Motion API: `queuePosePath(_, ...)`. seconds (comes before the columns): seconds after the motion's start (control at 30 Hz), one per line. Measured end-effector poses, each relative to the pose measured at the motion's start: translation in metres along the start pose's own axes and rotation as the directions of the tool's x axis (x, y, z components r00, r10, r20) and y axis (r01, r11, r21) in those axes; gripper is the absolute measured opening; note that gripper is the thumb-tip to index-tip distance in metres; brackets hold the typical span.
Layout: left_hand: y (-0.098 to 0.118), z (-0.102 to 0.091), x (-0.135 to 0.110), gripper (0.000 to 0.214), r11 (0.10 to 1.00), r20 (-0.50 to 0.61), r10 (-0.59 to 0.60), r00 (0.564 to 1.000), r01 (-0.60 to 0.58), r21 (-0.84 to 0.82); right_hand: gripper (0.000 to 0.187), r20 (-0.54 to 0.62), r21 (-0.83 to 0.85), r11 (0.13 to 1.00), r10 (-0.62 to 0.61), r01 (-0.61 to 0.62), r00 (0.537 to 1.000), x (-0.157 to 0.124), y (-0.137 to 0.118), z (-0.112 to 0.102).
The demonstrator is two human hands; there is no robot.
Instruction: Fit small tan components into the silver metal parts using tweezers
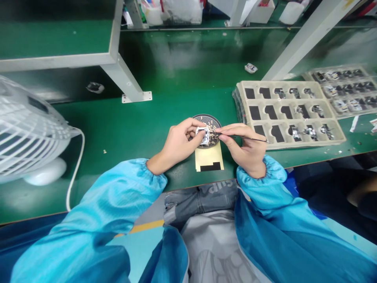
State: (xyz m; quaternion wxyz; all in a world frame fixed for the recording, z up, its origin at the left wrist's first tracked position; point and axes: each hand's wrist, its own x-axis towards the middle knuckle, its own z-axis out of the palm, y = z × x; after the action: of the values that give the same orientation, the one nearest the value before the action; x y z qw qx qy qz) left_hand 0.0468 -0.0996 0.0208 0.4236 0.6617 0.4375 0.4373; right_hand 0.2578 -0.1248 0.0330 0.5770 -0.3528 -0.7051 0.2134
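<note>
Between the thumb and fingers of my left hand (182,138) is a small white plastic housing (207,137) with dark and metallic parts inside. My right hand (246,147) grips a thin dark pair of tweezers (244,137), whose tip reaches to the housing's right side. Whether the tip pinches anything is too small to tell. Beneath both hands sits a round dark dish (212,118) scattered with many tiny light-coloured pieces. A yellow sheet (207,157) with a black strip along its lower edge sticks out from under the dish.
To the right stands a beige compartment tray (290,146) holding several small metallic assemblies; another loaded tray (347,84) lies beyond it. A white fan (32,129) with its cable occupies the left. Shelf posts (129,80) rise from the green bench. A loose white part (251,68) lies farther back.
</note>
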Motion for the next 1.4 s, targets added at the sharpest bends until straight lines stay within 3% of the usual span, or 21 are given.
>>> queuePosePath(0.4, 0.004, 0.0, 0.0, 0.019, 1.0, 0.001, -0.008, 1.0, 0.008, 0.016, 0.021, 0.008, -0.025, 1.0, -0.009, 0.009, 1.0, 0.0, 0.0, 0.0)
queuePosePath(0.73, 0.005, -0.002, -0.001, 0.028, 1.0, -0.005, -0.013, 1.0, 0.013, -0.029, 0.012, 0.013, -0.088, 0.996, 0.021, -0.019, 1.0, -0.004, 0.002, -0.002)
queuePosePath(0.93, 0.002, -0.006, 0.002, 0.031, 1.0, -0.018, 0.024, 1.0, -0.024, 0.0, 0.005, 0.079, 0.14, 0.978, 0.144, -0.154, 0.986, -0.005, 0.006, -0.005)
queuePosePath(1.1, 0.005, -0.006, 0.004, 0.034, 0.998, -0.01, 0.021, 1.0, -0.021, -0.061, 0.015, 0.134, 0.236, 0.941, 0.217, -0.244, 0.967, -0.013, 0.003, -0.008)
queuePosePath(1.2, 0.008, -0.008, 0.005, 0.033, 0.997, -0.047, -0.02, 0.999, 0.016, -0.074, 0.019, 0.108, 0.281, 0.925, 0.233, -0.254, 0.966, -0.011, -0.008, -0.021)
queuePosePath(1.27, 0.007, -0.01, 0.006, 0.031, 0.996, -0.074, -0.034, 0.997, 0.028, -0.09, 0.024, 0.055, 0.274, 0.933, 0.226, -0.232, 0.973, -0.002, -0.011, -0.041)
queuePosePath(1.33, 0.005, -0.011, 0.007, 0.032, 0.993, -0.074, -0.035, 0.997, 0.027, -0.112, 0.03, -0.038, 0.162, 0.965, 0.214, -0.206, 0.976, 0.016, -0.003, -0.071)
queuePosePath(1.4, 0.003, -0.01, 0.008, 0.037, 0.989, -0.06, -0.031, 0.998, 0.022, -0.149, 0.034, -0.169, -0.106, 0.971, 0.197, -0.216, 0.966, 0.04, 0.015, -0.105)
